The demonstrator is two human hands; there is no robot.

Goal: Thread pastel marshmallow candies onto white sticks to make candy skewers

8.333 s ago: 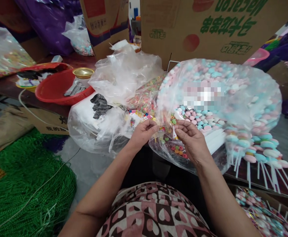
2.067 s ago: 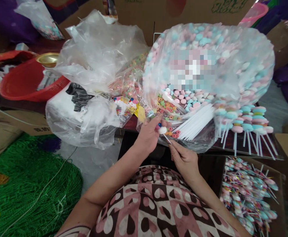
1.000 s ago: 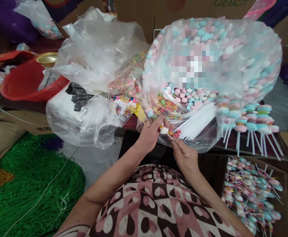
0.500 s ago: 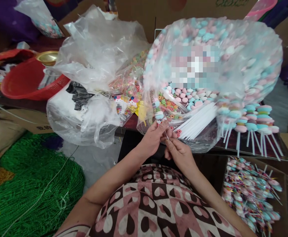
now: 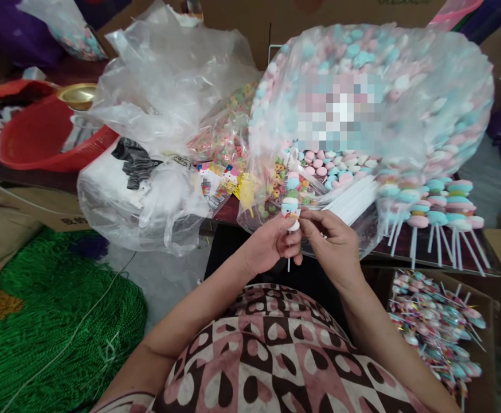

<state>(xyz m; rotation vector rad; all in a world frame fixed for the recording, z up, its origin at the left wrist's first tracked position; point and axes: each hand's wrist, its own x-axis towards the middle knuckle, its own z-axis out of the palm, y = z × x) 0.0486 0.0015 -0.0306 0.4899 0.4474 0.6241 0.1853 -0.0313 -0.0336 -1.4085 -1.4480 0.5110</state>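
My left hand [image 5: 271, 248] is closed round the white stick of a candy skewer [image 5: 292, 199], which stands upright with pink, blue and green pieces and a white face piece at its base. My right hand [image 5: 334, 246] pinches the same skewer just beside the face piece, fingers pressed together. Both hands sit at the mouth of a big clear bag [image 5: 409, 92] of pink and blue candies. Inside its opening lie ring candies [image 5: 276, 175] and a bundle of white sticks [image 5: 353, 198].
Finished skewers [image 5: 437, 206] lie on the table edge at right. A cardboard box of wrapped skewers [image 5: 435, 332] sits below them. A crumpled clear bag [image 5: 164, 143] and a red basin [image 5: 39, 137] are at left, green cord [image 5: 57, 321] on the floor.
The skewer has swung from slanted to upright. My right hand moved up from the stick's lower end to the face piece. My left hand slid down onto the stick.
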